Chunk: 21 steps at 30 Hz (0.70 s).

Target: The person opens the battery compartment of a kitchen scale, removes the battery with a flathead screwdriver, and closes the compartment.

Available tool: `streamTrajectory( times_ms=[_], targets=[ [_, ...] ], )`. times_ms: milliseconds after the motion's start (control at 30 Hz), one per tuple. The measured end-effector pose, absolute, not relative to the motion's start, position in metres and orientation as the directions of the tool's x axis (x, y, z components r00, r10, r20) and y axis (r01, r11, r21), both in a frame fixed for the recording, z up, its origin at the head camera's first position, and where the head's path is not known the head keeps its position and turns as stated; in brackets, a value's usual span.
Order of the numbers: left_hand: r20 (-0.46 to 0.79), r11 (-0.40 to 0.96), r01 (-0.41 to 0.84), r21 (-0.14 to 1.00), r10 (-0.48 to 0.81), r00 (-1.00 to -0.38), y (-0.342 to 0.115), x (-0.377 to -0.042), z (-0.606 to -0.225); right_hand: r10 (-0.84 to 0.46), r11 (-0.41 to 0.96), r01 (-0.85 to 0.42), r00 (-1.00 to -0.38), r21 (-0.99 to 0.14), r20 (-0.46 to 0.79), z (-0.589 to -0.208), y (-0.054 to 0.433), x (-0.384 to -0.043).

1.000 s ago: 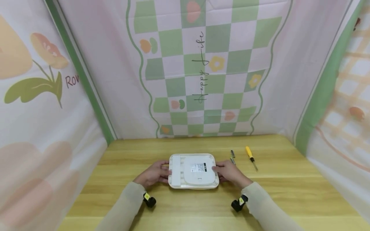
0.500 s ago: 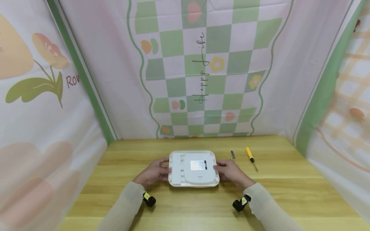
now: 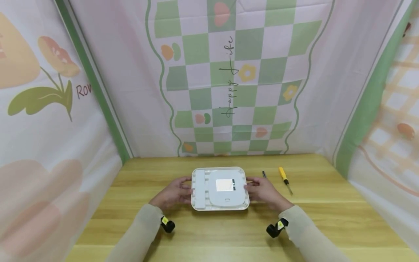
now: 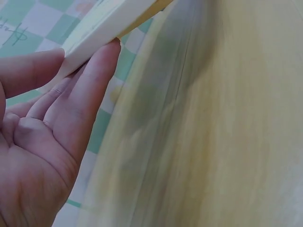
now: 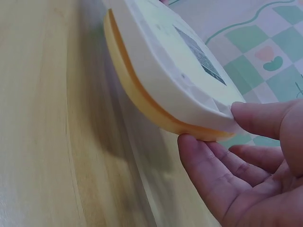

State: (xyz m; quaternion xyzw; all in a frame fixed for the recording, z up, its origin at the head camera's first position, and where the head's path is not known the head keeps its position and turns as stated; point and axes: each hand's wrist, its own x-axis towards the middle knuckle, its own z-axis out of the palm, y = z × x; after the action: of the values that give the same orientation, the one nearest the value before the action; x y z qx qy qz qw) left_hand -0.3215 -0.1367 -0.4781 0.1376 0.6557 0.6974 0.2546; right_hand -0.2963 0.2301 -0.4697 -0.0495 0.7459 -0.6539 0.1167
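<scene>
A flat white plastic device [image 3: 202, 189], a rounded rectangle resembling a kitchen scale, is held level between both hands with its labelled underside up. My left hand [image 3: 174, 193] pinches its left edge, thumb above and fingers beneath. On the opposite edge, my right hand [image 3: 264, 193] grips with the thumb on the white rim and fingertips under the yellow-orange lower layer [image 5: 135, 99]. The wrist views show the device raised over the wooden table, its shadow below. Glare washes out the square label [image 3: 224, 185].
A yellow-handled screwdriver [image 3: 283, 176] lies to the right on the wooden table [image 3: 209, 238]. Just beyond my right hand is a small dark cylinder [image 3: 264, 174], like a battery, partly hidden. Patterned fabric [image 3: 226, 91] closes off the back and sides.
Both hands have lifted the device slightly, and it now sits higher in the head view. The right hand now covers the nearer of the two small cylinders. The label has brightened with glare.
</scene>
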Motion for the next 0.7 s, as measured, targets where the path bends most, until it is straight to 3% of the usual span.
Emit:
streamTrajectory(
  times_ms=[700],
  targets=[
    [-0.104,0.01,-0.118,0.993,0.547,-0.83,-0.138,-0.316,-0.467,-0.325,0.08,0.047,-0.943,-0.996,-0.07,-0.458,0.237,-0.296]
  ],
)
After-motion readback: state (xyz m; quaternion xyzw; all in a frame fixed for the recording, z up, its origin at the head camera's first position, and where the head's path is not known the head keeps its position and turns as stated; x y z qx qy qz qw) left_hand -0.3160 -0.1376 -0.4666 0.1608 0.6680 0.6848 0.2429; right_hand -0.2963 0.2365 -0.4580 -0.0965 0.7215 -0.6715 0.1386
